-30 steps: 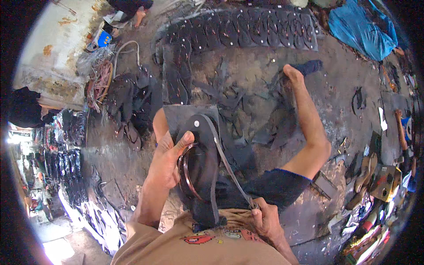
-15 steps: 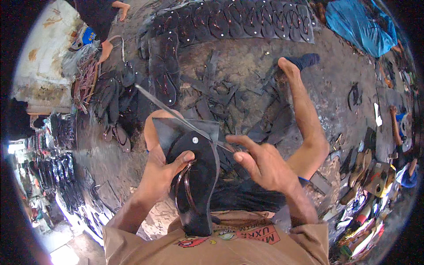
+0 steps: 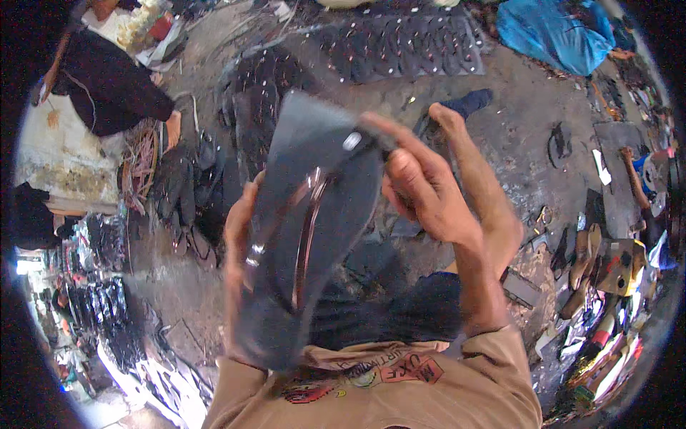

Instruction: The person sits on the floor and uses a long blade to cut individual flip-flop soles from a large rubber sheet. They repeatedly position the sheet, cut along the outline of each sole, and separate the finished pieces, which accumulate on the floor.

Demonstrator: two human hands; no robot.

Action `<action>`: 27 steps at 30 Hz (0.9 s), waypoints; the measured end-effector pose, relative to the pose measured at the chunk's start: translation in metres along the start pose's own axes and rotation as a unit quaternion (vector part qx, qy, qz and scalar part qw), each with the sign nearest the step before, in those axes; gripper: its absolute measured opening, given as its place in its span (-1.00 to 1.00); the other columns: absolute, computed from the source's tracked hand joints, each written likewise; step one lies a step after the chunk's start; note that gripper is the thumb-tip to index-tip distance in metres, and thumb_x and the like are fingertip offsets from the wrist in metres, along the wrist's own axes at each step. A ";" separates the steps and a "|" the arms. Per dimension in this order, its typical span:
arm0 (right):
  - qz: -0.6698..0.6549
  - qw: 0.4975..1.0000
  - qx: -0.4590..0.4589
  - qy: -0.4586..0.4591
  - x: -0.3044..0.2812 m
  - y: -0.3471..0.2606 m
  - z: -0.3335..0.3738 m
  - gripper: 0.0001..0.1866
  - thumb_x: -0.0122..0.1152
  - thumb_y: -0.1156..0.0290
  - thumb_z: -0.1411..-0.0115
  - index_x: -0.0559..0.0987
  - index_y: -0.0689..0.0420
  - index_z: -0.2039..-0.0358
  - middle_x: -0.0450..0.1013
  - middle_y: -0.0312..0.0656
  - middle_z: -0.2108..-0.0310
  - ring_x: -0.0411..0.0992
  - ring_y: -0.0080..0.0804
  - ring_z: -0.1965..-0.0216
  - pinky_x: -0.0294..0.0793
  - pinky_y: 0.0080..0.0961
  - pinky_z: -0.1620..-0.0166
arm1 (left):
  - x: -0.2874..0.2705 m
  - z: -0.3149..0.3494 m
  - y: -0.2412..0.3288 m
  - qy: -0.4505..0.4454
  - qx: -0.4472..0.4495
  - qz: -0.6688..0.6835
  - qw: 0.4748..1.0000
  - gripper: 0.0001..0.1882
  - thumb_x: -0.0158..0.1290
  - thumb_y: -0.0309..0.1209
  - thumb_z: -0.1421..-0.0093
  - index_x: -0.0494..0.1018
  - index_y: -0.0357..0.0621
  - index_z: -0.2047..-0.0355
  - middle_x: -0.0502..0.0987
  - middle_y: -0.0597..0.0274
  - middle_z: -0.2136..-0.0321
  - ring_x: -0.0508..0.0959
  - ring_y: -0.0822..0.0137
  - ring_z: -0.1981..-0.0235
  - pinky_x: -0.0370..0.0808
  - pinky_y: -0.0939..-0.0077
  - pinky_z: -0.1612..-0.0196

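Observation:
A black flip-flop (image 3: pixel 341 207) with shiny brown straps and a white sticker near the toe is tilted in front of my chest, blurred by motion. Beyond its toe on the left side, an untrimmed piece of black sole sheet (image 3: pixel 304 118) sticks out. My left hand (image 3: pixel 239 232) grips the sole along its left edge, with most of the fingers hidden behind it. At the toe's right edge is my right hand (image 3: pixel 429 182), its thumb and fingers closed around something dark. No long blade shows in the hand; whether it is behind the sole I cannot tell.
Rows of black flip-flops (image 3: pixel 400 46) lie at the far side, with more pairs (image 3: pixel 179 186) at the left. A blue plastic sheet (image 3: pixel 557 36) is at the far right. One bare bent leg (image 3: pixel 493 186) extends at the right. Another person's dark-clothed leg (image 3: pixel 118 86) is at upper left.
The flip-flop has turned, its toe rising and its heel swinging left. My right hand has moved up to the toe edge. The long metal blade seen across the toe earlier is out of sight.

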State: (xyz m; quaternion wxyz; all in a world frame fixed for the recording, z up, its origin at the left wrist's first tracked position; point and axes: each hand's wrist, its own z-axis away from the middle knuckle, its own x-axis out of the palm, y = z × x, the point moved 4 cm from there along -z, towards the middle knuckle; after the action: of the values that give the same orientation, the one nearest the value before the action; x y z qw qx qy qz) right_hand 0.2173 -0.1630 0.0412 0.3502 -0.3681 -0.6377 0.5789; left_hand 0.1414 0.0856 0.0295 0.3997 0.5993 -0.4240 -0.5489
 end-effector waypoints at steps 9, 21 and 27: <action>-0.099 0.977 -0.052 0.181 0.027 0.021 0.059 -0.41 -0.17 0.21 -0.60 0.14 0.17 -0.53 0.30 -0.40 0.56 0.24 -0.64 0.57 0.28 -0.58 0.47 | 0.079 -0.042 0.023 0.151 -0.053 0.616 0.771 -0.67 0.14 -0.35 -0.39 0.53 -0.15 -0.12 0.63 0.16 -0.05 0.62 0.20 -0.03 0.57 0.16 -0.16; 0.222 0.944 0.161 0.183 0.052 0.068 0.229 -0.66 0.05 0.14 -0.46 0.51 0.21 0.21 0.41 0.05 0.58 0.45 0.06 0.54 0.40 -0.14 0.42 | 0.092 0.028 -0.011 0.202 -0.250 0.566 0.759 -0.62 0.29 -0.49 -0.29 0.50 -0.11 -0.10 0.65 0.19 0.03 0.68 0.17 0.01 0.72 0.10 -0.08; 0.241 0.951 0.185 0.059 0.014 0.051 0.181 -0.66 0.10 0.17 -0.46 0.54 0.20 0.01 0.53 0.20 0.48 0.54 0.32 0.37 0.46 0.05 0.29 | 0.095 0.056 -0.030 0.150 -0.278 0.475 0.822 -0.44 0.35 -0.57 -0.19 0.43 -0.14 -0.18 0.57 0.22 -0.01 0.63 0.23 -0.02 0.67 0.22 -0.11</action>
State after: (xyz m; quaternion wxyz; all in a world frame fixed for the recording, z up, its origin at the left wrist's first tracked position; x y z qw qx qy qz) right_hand 0.0562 -0.2348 -0.0244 0.2991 -0.4731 -0.3903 0.7310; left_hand 0.0918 0.0043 -0.0340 0.8189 0.2624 -0.4204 -0.2894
